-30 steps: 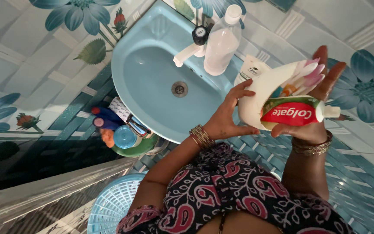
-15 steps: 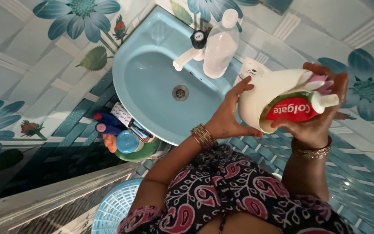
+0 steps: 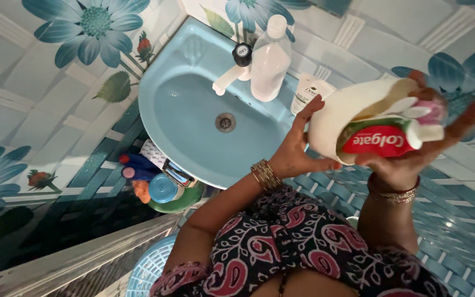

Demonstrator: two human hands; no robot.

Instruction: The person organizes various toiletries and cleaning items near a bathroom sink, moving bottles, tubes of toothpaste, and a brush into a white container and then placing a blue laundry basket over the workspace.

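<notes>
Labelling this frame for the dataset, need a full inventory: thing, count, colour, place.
sink: 1, light blue, on the tiled wall, upper middle
tap: 1, white with black knob, back rim of sink
bottle: 1, clear with white cap, on sink rim beside tap
tube: 1, white, on sink rim, right of bottle
holder: 1, cream, tilted, between both hands
toothpaste: 1, red, green and white, in holder
toothbrushes: count unclear, pink and white, in holder, blurred
bowl: 1, green, below sink, full of small items
basket: 1, light blue, bottom edge
left hand: on holder's base
right hand: under holder's mouth
</notes>
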